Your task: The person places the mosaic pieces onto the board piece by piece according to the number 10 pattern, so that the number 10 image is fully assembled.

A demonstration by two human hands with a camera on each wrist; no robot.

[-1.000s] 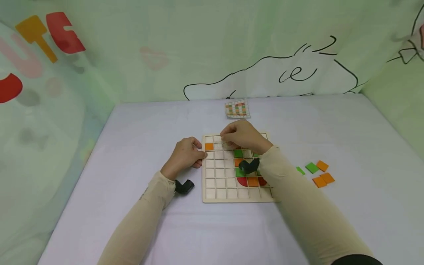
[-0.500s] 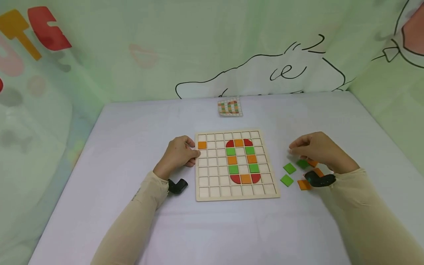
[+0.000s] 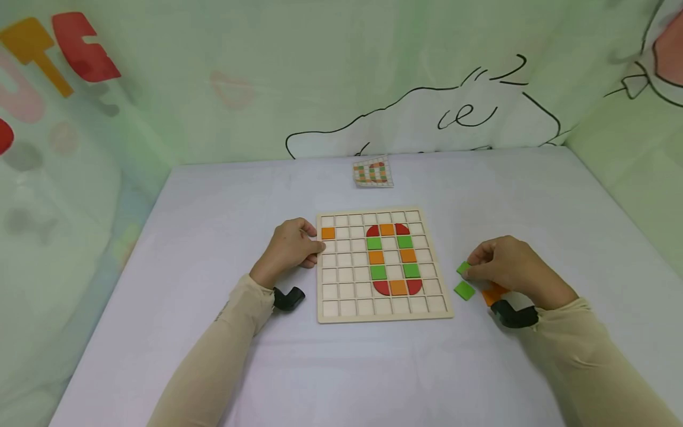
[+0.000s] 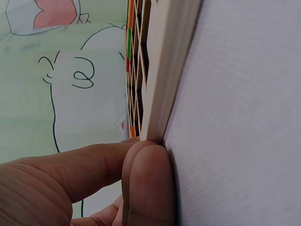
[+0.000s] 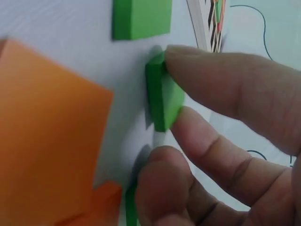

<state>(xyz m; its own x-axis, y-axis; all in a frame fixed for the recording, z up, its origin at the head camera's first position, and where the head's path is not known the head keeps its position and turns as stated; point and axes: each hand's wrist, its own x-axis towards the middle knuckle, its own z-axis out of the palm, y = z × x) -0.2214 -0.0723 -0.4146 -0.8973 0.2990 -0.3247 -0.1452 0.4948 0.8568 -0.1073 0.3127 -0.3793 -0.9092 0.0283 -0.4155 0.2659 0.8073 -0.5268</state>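
Observation:
A wooden grid board (image 3: 345, 276) lies flat on the table. Red, orange and green tiles form a ring right of its middle, and a single orange tile (image 3: 328, 233) sits near its upper left corner. My left hand (image 3: 288, 244) pinches the board's left edge, which the left wrist view shows close up at thumb and finger. To the right of the board, my right hand (image 3: 514, 268) pinches a small green square tile (image 5: 167, 94) at the table surface. Another green tile (image 3: 465, 290) lies just nearer, apart from the hand.
Orange tiles (image 3: 494, 293) lie partly hidden below the right hand, and a further green one (image 5: 131, 207) shows beneath its fingers. A printed pattern card (image 3: 373, 172) stands beyond the board. A patterned cloth (image 3: 235, 118) hangs behind the table.
My right hand has gone from over the board to the loose tiles on the right, then lowered and taken hold of a green tile. The left hand stays at the board's edge.

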